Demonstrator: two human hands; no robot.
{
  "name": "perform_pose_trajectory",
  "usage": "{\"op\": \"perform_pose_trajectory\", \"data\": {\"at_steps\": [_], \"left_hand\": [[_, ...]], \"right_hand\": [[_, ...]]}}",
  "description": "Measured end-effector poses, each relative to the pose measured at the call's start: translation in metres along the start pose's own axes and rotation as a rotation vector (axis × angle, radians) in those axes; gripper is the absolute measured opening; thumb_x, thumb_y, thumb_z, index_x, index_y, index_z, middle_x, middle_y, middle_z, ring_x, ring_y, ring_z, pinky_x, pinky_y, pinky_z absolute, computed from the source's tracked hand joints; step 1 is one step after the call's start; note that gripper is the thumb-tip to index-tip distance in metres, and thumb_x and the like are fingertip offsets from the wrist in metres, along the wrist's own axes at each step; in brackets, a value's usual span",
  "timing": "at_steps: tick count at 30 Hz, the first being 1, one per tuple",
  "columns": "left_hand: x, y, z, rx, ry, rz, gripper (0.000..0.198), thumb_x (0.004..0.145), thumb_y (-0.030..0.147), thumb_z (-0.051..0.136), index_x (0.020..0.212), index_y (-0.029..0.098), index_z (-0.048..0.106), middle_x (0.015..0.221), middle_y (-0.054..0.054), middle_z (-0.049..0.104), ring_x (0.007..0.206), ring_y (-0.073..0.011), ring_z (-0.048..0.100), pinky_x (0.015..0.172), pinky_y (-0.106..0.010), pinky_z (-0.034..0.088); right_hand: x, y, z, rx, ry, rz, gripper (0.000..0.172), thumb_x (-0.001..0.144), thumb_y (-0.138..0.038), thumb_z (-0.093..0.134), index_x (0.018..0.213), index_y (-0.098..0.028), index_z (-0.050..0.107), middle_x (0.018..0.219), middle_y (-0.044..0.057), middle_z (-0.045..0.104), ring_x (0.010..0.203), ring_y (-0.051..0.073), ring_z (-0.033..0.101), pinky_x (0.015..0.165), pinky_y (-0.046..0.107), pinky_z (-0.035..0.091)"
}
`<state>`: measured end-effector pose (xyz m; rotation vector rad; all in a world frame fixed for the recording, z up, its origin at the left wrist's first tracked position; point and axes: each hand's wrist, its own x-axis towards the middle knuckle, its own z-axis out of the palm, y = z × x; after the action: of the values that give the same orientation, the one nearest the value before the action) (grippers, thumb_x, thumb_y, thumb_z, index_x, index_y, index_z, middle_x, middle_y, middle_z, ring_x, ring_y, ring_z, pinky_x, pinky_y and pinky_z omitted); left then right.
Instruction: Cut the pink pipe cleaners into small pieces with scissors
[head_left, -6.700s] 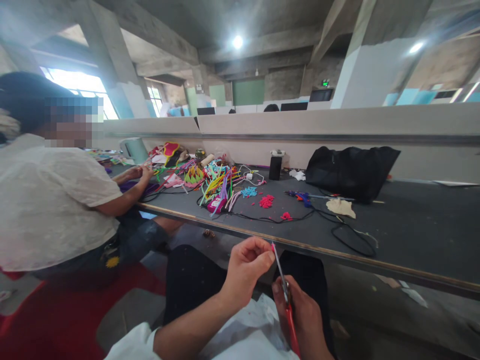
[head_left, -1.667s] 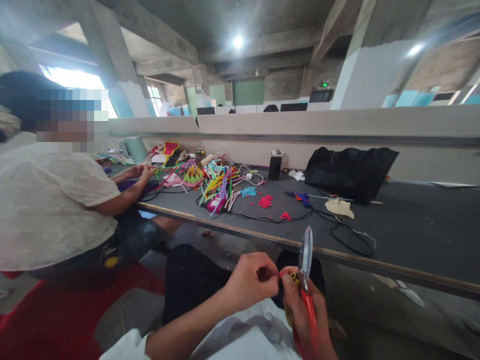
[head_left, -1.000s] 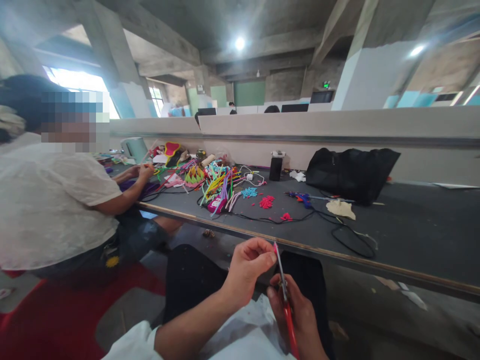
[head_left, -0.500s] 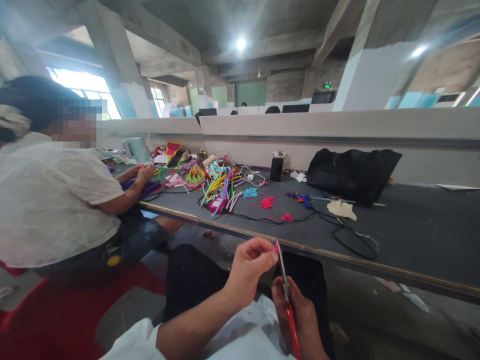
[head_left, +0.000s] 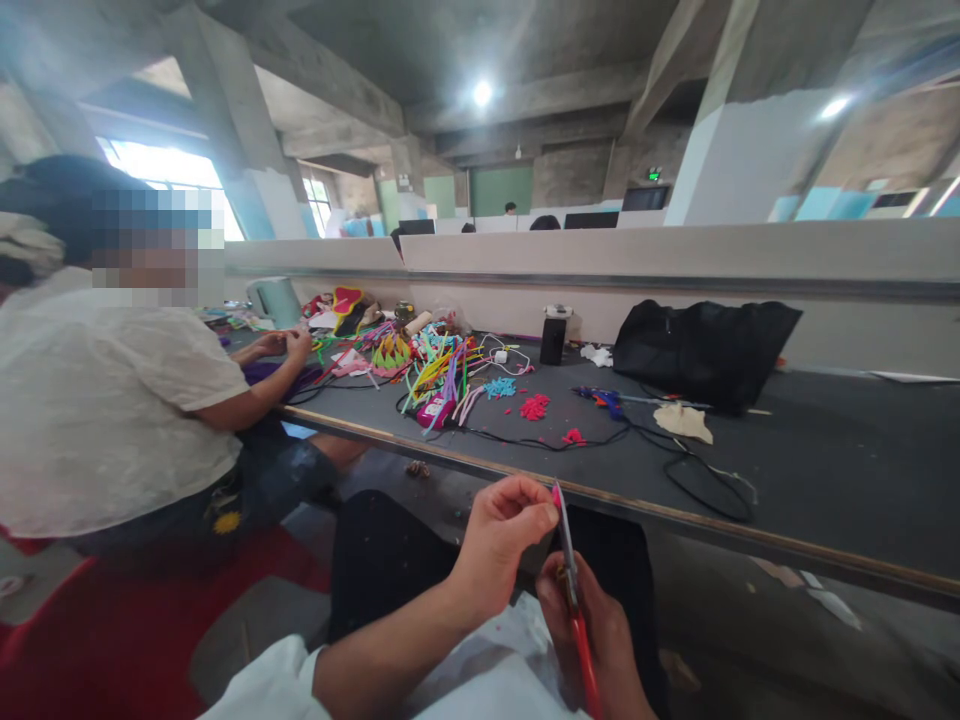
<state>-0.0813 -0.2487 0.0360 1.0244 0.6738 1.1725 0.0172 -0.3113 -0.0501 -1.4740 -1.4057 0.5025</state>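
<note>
My left hand point(head_left: 504, 535) is closed in a pinch on a small pink-red piece point(head_left: 556, 497), mostly hidden by the fingertips; its material is too small to make out. Right beside it are the blades of red-handled scissors point(head_left: 576, 600), pointing up and away from me. My right hand point(head_left: 600, 630) is wrapped around the scissors above my lap. On the table ahead lie a pile of small red pieces point(head_left: 535, 406), a smaller red cluster point(head_left: 574, 437) and a heap of small blue pieces point(head_left: 499, 387).
Colourful fuzzy stems point(head_left: 439, 375) lie heaped left of centre. A blue glue gun point(head_left: 609, 402) and its black cable lie right of the piles, near a black bag point(head_left: 701, 350). At left a co-worker in a white top point(head_left: 120, 400) sits at the table point(head_left: 840, 470).
My hands stay almost in place, with the scissors still beside the pink-red piece. The co-worker's hands and head have shifted slightly.
</note>
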Motion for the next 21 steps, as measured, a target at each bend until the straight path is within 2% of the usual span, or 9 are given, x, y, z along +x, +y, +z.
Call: {"op": "perform_pose_trajectory", "data": {"at_steps": [2,7,12,14,16,18,19,21], "left_hand": [[0.0,-0.001,0.0,0.002,0.006,-0.003,0.011,0.065,0.021,0.072,0.066,0.014,0.064,0.061,0.001,0.058,0.055,-0.0068,0.04,0.055,-0.021,0.029],[0.0,-0.002,0.001,0.009,0.012,-0.012,0.013,0.064,0.023,0.073,0.064,0.014,0.063,0.059,0.002,0.056,0.053,-0.0066,0.038,0.054,-0.022,0.028],[0.002,-0.002,0.0,-0.002,-0.009,-0.037,0.017,0.064,0.025,0.073,0.064,0.014,0.06,0.058,0.002,0.054,0.054,-0.007,0.039,0.055,-0.021,0.03],[0.006,-0.007,-0.011,0.025,-0.09,-0.096,0.016,0.065,0.028,0.07,0.065,0.016,0.059,0.057,0.003,0.052,0.053,-0.0076,0.04,0.056,-0.022,0.032],[0.013,-0.017,-0.032,0.209,-0.286,-0.192,0.015,0.066,0.031,0.065,0.067,0.017,0.06,0.056,0.002,0.053,0.052,-0.0099,0.045,0.057,-0.023,0.037],[0.021,-0.031,-0.059,0.74,-0.547,-0.258,0.012,0.066,0.029,0.066,0.068,0.018,0.064,0.062,-0.001,0.061,0.057,-0.0139,0.054,0.056,-0.025,0.04],[0.025,-0.039,-0.072,1.059,-0.535,-0.191,0.009,0.064,0.028,0.067,0.064,0.019,0.064,0.059,-0.001,0.061,0.058,-0.015,0.055,0.057,-0.025,0.041],[0.034,-0.051,-0.096,1.24,-0.457,-0.126,0.008,0.06,0.019,0.068,0.056,0.019,0.062,0.058,-0.003,0.061,0.064,-0.0183,0.058,0.063,-0.028,0.043]], "right_hand": [[0.001,0.005,0.002,0.002,0.007,0.015,0.04,0.087,-0.058,0.043,0.078,-0.022,0.057,0.054,-0.003,0.058,0.044,0.011,0.051,0.047,0.021,0.039],[0.002,0.025,0.004,0.025,-0.072,0.034,0.044,0.086,-0.06,0.044,0.077,-0.02,0.061,0.056,0.001,0.061,0.045,0.013,0.055,0.045,0.02,0.04],[-0.001,0.011,0.003,0.106,-0.001,0.108,0.043,0.087,-0.058,0.044,0.076,-0.02,0.059,0.054,-0.003,0.053,0.044,0.01,0.046,0.046,0.021,0.034],[0.002,0.006,0.0,0.19,-0.02,0.136,0.041,0.087,-0.056,0.046,0.075,-0.019,0.057,0.054,-0.004,0.049,0.046,0.01,0.043,0.046,0.021,0.033],[0.007,0.011,-0.002,0.262,-0.079,0.172,0.039,0.087,-0.055,0.049,0.074,-0.019,0.056,0.056,-0.004,0.047,0.049,0.01,0.041,0.046,0.021,0.032],[0.011,0.027,0.0,0.287,-0.173,0.233,0.041,0.085,-0.057,0.05,0.071,-0.019,0.053,0.054,-0.004,0.043,0.048,0.01,0.039,0.044,0.021,0.03],[0.012,0.038,0.002,0.309,-0.203,0.269,0.043,0.085,-0.059,0.05,0.07,-0.019,0.053,0.052,-0.005,0.04,0.047,0.01,0.037,0.043,0.021,0.029],[0.012,0.062,0.011,0.334,-0.252,0.298,0.047,0.082,-0.064,0.05,0.069,-0.019,0.053,0.051,-0.006,0.039,0.045,0.009,0.035,0.043,0.022,0.029]]}}
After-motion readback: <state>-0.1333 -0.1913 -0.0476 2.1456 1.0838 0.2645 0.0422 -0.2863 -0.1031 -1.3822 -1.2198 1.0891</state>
